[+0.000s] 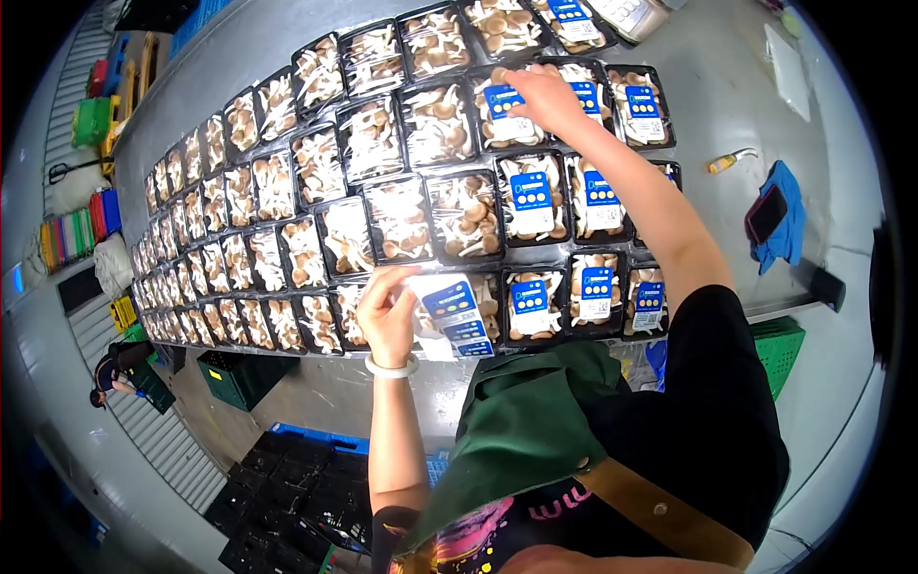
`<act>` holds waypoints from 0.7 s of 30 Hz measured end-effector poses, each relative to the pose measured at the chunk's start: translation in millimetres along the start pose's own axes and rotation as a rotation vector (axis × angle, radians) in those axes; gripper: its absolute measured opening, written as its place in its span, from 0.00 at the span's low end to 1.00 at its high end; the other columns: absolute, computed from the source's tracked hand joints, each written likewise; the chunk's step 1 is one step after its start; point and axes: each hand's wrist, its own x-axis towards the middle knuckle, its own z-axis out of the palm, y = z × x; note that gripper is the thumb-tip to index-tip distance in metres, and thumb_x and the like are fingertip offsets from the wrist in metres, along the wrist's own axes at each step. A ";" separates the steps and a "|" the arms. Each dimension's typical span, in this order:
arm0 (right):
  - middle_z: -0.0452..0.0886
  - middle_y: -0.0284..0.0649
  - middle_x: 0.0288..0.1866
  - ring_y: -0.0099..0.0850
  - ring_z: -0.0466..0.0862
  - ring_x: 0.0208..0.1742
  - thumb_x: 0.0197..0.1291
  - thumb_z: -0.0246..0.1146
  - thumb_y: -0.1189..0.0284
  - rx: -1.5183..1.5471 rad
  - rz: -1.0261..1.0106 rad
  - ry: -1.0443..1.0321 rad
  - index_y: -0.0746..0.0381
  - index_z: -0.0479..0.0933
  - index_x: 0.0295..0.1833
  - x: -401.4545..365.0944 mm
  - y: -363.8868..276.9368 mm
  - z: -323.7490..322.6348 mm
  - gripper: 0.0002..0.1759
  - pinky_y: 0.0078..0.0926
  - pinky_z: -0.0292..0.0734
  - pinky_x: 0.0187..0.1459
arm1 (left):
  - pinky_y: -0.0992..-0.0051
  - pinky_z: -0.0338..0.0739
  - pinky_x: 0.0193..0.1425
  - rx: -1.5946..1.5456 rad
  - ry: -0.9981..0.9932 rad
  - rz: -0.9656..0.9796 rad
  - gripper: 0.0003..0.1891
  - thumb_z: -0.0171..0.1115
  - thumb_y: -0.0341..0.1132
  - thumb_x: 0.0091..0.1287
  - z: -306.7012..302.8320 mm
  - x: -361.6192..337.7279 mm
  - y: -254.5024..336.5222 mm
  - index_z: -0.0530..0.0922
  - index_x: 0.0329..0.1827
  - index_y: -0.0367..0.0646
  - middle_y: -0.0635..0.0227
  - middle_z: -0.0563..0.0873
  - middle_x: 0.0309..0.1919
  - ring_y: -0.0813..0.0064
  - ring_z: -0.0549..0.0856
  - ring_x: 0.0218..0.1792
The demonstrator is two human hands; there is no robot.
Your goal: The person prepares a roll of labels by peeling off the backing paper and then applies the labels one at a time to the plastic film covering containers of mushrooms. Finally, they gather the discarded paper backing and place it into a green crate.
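Note:
In the head view my left hand [386, 314] is closed on a strip of blue-and-white labels [453, 308] above the nearest row of trays. A white band circles that wrist. My right hand [547, 98] reaches across to the second row from the far side. Its fingers are apart, and the fingertips touch the blue label on a mushroom tray [502, 129]. Film-wrapped black trays of brown-capped mushrooms stand in several rows. Labels show on those at the right, such as one labelled tray [532, 199]; unlabelled trays [384, 220] fill the left.
Right of the trays on the metal table [712, 220] lie a yellow-handled tool [725, 164], a blue cloth [786, 206] and a dark phone-like object [765, 212]. A scale-like device [631, 14] stands at the far edge. Dark crates [277, 488] stand below; another person [120, 373] is at left.

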 end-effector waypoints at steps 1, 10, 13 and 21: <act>0.82 0.39 0.44 0.41 0.80 0.50 0.46 0.75 0.61 -0.113 0.037 -0.013 0.53 0.72 0.62 -1.8 -1.5 -2.9 0.36 0.38 0.76 0.50 | 0.82 0.72 0.46 -0.024 0.006 -0.002 0.09 0.64 0.16 0.59 1.0 2.7 -1.5 0.82 0.42 0.35 0.70 0.82 0.42 0.81 0.79 0.42; 0.84 0.45 0.44 0.40 0.84 0.42 0.61 0.68 0.59 0.994 -0.189 -0.511 0.59 0.78 0.55 -81.3 -136.5 -60.4 0.21 0.34 0.80 0.44 | 0.80 0.78 0.50 -0.389 0.013 -0.193 0.11 0.56 0.14 0.64 23.4 39.4 8.6 0.72 0.45 0.38 0.65 0.84 0.41 0.78 0.83 0.44; 0.85 0.45 0.37 0.42 0.86 0.40 0.60 0.68 0.63 0.992 -0.139 -0.343 0.59 0.81 0.48 -88.0 -141.5 -65.4 0.14 0.37 0.79 0.41 | 0.84 0.75 0.41 -0.207 -0.038 -0.260 0.06 0.60 0.19 0.64 24.3 41.3 -3.0 0.78 0.42 0.37 0.72 0.84 0.33 0.86 0.80 0.36; 0.82 0.36 0.44 0.23 0.80 0.40 0.61 0.69 0.67 0.713 0.127 0.302 0.62 0.73 0.58 70.9 48.4 -79.2 0.23 0.22 0.76 0.43 | 0.80 0.74 0.40 -0.448 0.259 -0.419 0.04 0.69 0.21 0.60 15.2 38.0 -26.3 0.85 0.37 0.33 0.69 0.86 0.36 0.84 0.79 0.35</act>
